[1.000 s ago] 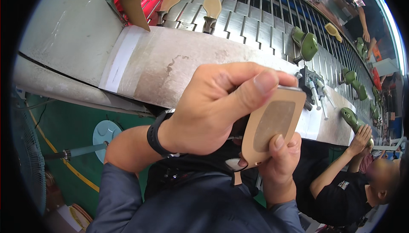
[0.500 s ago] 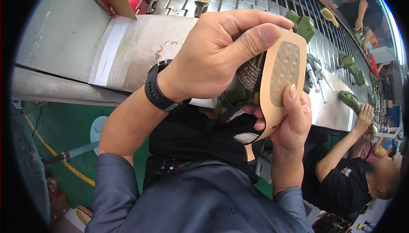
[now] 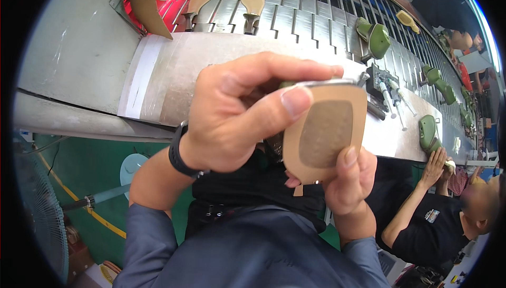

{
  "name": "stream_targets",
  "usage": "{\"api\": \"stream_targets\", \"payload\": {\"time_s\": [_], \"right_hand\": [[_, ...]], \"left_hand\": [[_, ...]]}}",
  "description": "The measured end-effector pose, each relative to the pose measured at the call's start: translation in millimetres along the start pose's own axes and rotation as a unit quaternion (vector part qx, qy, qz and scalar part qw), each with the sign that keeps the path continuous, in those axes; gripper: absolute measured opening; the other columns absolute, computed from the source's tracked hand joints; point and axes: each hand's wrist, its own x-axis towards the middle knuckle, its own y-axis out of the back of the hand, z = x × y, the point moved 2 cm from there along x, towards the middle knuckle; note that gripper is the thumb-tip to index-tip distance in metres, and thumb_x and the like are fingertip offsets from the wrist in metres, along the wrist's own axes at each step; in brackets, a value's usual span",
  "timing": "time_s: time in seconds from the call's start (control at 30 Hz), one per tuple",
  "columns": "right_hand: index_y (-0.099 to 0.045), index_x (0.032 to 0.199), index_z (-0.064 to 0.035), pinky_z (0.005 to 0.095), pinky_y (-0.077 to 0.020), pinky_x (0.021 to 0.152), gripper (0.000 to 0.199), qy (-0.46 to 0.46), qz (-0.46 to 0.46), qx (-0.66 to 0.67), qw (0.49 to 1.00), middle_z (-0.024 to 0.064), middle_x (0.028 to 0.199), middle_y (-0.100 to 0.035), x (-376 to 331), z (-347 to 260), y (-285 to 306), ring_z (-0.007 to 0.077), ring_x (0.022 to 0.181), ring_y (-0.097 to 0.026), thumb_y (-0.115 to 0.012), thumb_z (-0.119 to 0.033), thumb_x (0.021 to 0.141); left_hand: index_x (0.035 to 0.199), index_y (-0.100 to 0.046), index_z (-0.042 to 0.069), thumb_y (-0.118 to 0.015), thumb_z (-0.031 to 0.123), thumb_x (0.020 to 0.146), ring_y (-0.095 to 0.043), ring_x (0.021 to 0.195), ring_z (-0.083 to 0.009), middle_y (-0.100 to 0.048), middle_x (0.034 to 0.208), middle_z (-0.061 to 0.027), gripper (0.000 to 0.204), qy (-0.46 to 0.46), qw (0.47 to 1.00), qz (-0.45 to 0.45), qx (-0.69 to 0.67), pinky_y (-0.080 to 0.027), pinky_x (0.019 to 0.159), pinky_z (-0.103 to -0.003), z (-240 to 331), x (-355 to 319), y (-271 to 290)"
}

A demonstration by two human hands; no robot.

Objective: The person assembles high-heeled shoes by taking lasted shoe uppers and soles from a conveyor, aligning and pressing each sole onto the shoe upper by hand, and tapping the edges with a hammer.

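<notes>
- Left of the tan sole [image 3: 327, 132] and beyond it, we have a passage over the worktop [image 3: 158, 90], bounded farther off by a hanging brown sheet [image 3: 145, 6].
- At the sole's left edge, our left hand [image 3: 237, 114] blocks access; at its lower right, our right hand [image 3: 350, 180].
- Just right of the sole, syringes [image 3: 388, 101] and a dark block [image 3: 375, 82] obstruct us.
- Farther right of it, a co-worker's hands [image 3: 435, 168] bar our way.
- Beyond it, to the right, a green shoe form [image 3: 379, 41] stands in our reach path.
</notes>
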Motion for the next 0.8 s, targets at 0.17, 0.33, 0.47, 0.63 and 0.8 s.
{"api": "stream_targets", "payload": {"time_s": [0.17, 0.33, 0.47, 0.63, 0.8], "right_hand": [[-0.074, 0.093, 0.0041, 0.0270, -0.0499, 0.049, 0.036, 0.058, -0.079, -0.156, 0.983, 0.0084, 0.070, -0.074, -11.5, 7.4, -19.7, 0.0139, 0.051, -0.065, -0.051, -0.018, 0.109], [-0.069, 0.082, 0.0009, 0.0320, -0.0438, 0.044, 0.027, 0.106, -0.100, -0.174, 0.974, 0.0064, 0.059, -0.062, -15.6, 22.7, -34.9, 0.0182, 0.044, -0.057, -0.059, -0.012, 0.104], [-0.065, 0.079, -0.0008, 0.0355, -0.0437, 0.045, 0.019, 0.143, -0.132, -0.240, 0.951, 0.0095, 0.059, -0.058, -9.2, 19.2, -45.2, 0.0247, 0.046, -0.058, -0.069, -0.007, 0.097], [-0.068, 0.084, -0.0005, 0.0364, -0.0461, 0.046, 0.012, 0.151, -0.151, -0.284, 0.935, 0.0108, 0.061, -0.059, 0.5, 14.3, -53.9, 0.0281, 0.048, -0.059, -0.074, -0.007, 0.092], [-0.073, 0.092, 0.0004, 0.0317, -0.0469, 0.046, 0.008, 0.150, -0.122, -0.277, 0.941, 0.0109, 0.063, -0.063, 10.8, 20.0, -48.0, 0.0226, 0.048, -0.061, -0.076, -0.007, 0.093]], "left_hand": [[0.114, -0.061, -0.003, -0.063, 0.019, 0.104, -0.073, 0.113, -0.0382, -0.068, 0.124, -0.0358, 0.025, -0.024, 0.997, 0.074, -0.006, -0.060, 0.099, -0.050, 14.7, -34.4, -5.8], [0.097, -0.054, 0.005, -0.077, 0.014, 0.094, -0.076, 0.102, -0.0360, -0.073, 0.108, -0.0277, 0.025, 0.023, 0.987, 0.150, 0.048, -0.061, 0.097, -0.050, 33.5, -51.3, -2.5], [0.093, -0.049, 0.007, -0.077, 0.010, 0.090, -0.076, 0.096, -0.0307, -0.072, 0.099, -0.0204, 0.028, 0.048, 0.983, 0.164, 0.066, -0.060, 0.099, -0.048, 42.6, -53.3, 3.2], [0.094, -0.048, 0.008, -0.075, 0.004, 0.086, -0.071, 0.090, -0.0208, -0.067, 0.096, -0.0122, 0.028, 0.018, 0.969, 0.154, 0.194, -0.058, 0.098, -0.040, 49.1, -53.9, 11.5], [0.102, -0.055, 0.004, -0.076, 0.004, 0.086, -0.066, 0.090, -0.0154, -0.066, 0.098, -0.0107, 0.026, 0.027, 0.955, 0.231, 0.185, -0.056, 0.090, -0.033, 43.4, -56.3, 22.2]]}}
